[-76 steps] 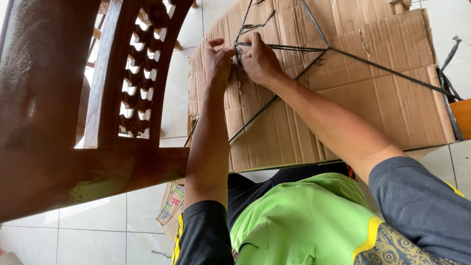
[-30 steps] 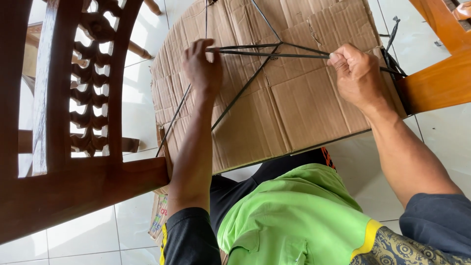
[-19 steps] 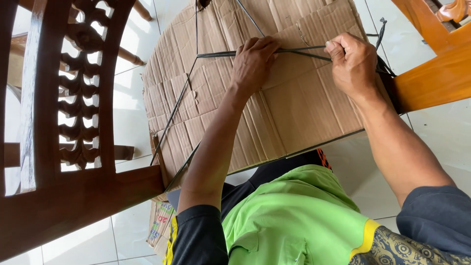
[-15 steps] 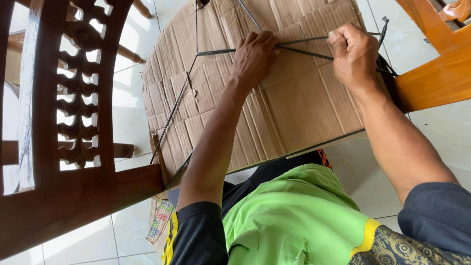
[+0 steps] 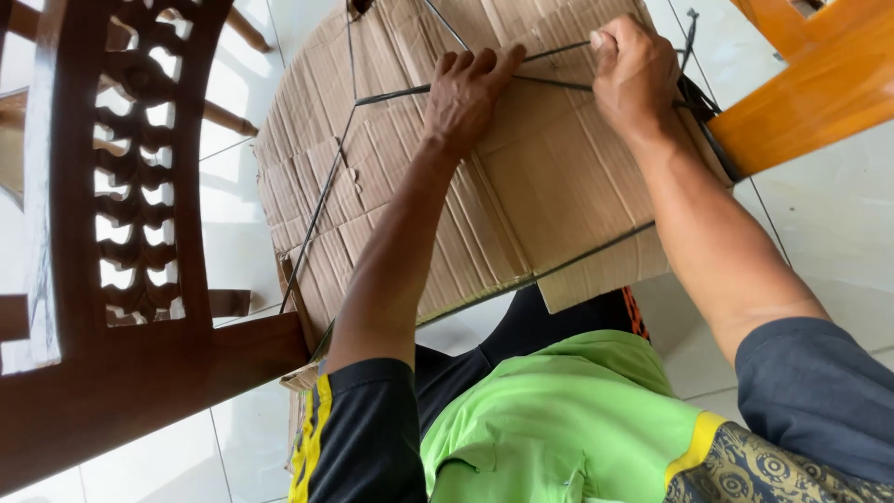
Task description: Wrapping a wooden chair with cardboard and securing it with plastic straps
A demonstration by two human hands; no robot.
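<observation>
A bundle of flattened brown cardboard (image 5: 559,186) lies on the white tile floor, bound by thin black straps (image 5: 391,93) that cross over its top. My left hand (image 5: 470,88) lies flat on the cardboard with its fingers stretched over the point where the straps meet. My right hand (image 5: 633,74) is a fist closed around one black strap near the bundle's far right edge, holding it taut. Loose strap ends (image 5: 694,88) hang just beyond that fist.
A dark carved wooden chair (image 5: 140,363) fills the left side, close to my left arm. An orange-brown wooden furniture piece (image 5: 819,84) stands at the upper right, touching the bundle's corner. My green shirt (image 5: 559,419) covers the lower middle.
My left hand moved from the strap's left end to the crossing in the middle and flattened there. My right fist drew the strap farther away, toward the bundle's far edge.
</observation>
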